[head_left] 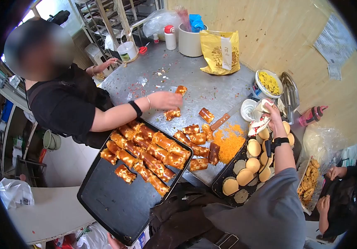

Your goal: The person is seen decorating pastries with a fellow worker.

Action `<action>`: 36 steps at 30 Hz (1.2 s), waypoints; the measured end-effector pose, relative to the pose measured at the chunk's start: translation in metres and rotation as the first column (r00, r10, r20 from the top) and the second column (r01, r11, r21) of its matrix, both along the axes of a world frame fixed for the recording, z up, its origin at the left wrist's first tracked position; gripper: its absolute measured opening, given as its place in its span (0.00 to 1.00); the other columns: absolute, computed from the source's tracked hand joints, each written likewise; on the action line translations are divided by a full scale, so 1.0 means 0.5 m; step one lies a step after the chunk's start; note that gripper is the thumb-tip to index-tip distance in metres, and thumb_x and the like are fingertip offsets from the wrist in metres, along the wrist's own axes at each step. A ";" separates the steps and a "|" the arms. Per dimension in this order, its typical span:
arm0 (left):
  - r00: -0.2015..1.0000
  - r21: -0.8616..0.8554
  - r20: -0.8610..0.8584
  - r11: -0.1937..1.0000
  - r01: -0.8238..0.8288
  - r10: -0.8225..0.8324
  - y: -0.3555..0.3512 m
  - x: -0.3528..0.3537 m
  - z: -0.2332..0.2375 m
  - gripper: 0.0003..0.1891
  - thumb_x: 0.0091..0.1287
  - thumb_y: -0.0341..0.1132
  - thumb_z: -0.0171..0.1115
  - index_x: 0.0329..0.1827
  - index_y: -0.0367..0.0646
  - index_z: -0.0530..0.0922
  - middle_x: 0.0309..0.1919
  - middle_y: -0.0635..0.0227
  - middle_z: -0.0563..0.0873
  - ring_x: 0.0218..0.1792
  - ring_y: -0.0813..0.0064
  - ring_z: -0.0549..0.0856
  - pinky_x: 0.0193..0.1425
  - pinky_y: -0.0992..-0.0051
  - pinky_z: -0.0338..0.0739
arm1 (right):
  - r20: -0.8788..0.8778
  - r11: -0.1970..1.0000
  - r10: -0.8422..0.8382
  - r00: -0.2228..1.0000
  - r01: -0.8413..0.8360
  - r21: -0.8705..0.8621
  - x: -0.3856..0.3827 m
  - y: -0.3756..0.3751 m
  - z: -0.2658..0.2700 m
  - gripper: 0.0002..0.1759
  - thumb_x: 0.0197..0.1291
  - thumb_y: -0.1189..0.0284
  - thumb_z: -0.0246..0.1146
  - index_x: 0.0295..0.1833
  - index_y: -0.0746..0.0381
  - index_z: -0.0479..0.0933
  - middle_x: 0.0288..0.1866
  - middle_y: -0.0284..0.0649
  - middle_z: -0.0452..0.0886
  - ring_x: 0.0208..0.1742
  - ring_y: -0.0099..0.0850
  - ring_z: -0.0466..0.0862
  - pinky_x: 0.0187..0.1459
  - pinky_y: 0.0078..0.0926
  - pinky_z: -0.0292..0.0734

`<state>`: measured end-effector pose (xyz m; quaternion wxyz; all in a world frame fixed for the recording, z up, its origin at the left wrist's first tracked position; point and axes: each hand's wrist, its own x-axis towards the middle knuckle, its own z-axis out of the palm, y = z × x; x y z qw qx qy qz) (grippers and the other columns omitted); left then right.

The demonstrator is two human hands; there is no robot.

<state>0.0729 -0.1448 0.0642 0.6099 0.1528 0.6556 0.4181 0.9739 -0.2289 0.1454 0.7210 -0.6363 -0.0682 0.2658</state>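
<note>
My right hand (pixel 274 115) is closed round a white packet with red print (pixel 259 125), above a dark tray (pixel 218 185) of round yellow cakes (pixel 245 177) on papers. At the bottom edge, my left hand (pixel 114 241) shows only in part, gripping the near corner of a black baking tray (pixel 116 207). Browned rolls (pixel 145 159) lie in rows on that tray's far half. Beside it, loose roll pieces (pixel 195 149) rest on the metal table, next to a heap of orange shreds (pixel 230 143) and a wooden-handled knife (pixel 221 122).
A co-worker's hand (pixel 166 101) reaches over roll pieces on the metal table (pixel 145 68). Behind stand a yellow bag (pixel 220 52), a white canister (pixel 190 41) and a tub of yellow filling (pixel 268 83). Another person's hands (pixel 330 189) are at right, near a tray of browned food (pixel 309 180).
</note>
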 end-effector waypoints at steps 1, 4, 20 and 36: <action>1.000 0.023 -0.008 1.000 0.008 -0.008 0.000 -0.003 -0.004 0.31 0.66 0.58 0.46 0.63 0.44 0.65 0.56 0.59 0.75 0.56 0.59 0.75 0.61 0.61 0.67 | 0.020 0.999 -0.005 1.000 0.006 -0.038 0.003 0.003 -0.008 0.16 0.56 0.70 0.63 0.51 0.57 0.74 0.34 0.34 0.79 0.20 0.20 0.73 0.19 0.16 0.70; 1.000 0.040 -0.022 0.999 -0.001 0.002 -0.003 0.002 -0.004 0.30 0.66 0.57 0.47 0.61 0.44 0.67 0.55 0.60 0.76 0.55 0.61 0.75 0.61 0.62 0.67 | 0.036 0.996 -0.029 0.999 0.032 -0.088 0.010 0.005 -0.019 0.17 0.54 0.73 0.63 0.51 0.56 0.74 0.34 0.33 0.79 0.17 0.21 0.71 0.18 0.17 0.69; 0.997 -0.072 0.063 0.996 0.050 -0.045 0.004 -0.034 -0.017 0.32 0.64 0.61 0.46 0.57 0.43 0.72 0.51 0.61 0.79 0.51 0.61 0.78 0.54 0.63 0.73 | 0.126 0.943 -0.332 0.935 0.323 0.082 0.044 -0.006 -0.101 0.15 0.58 0.77 0.56 0.51 0.59 0.73 0.42 0.35 0.79 0.34 0.23 0.78 0.24 0.17 0.70; 0.999 0.017 -0.015 0.999 0.035 -0.035 0.005 -0.015 -0.005 0.28 0.67 0.56 0.46 0.57 0.42 0.72 0.52 0.65 0.79 0.53 0.65 0.77 0.58 0.67 0.69 | -0.026 0.929 -0.181 0.983 0.180 0.324 0.051 -0.036 -0.131 0.19 0.62 0.76 0.54 0.58 0.64 0.65 0.47 0.44 0.78 0.41 0.36 0.82 0.42 0.32 0.79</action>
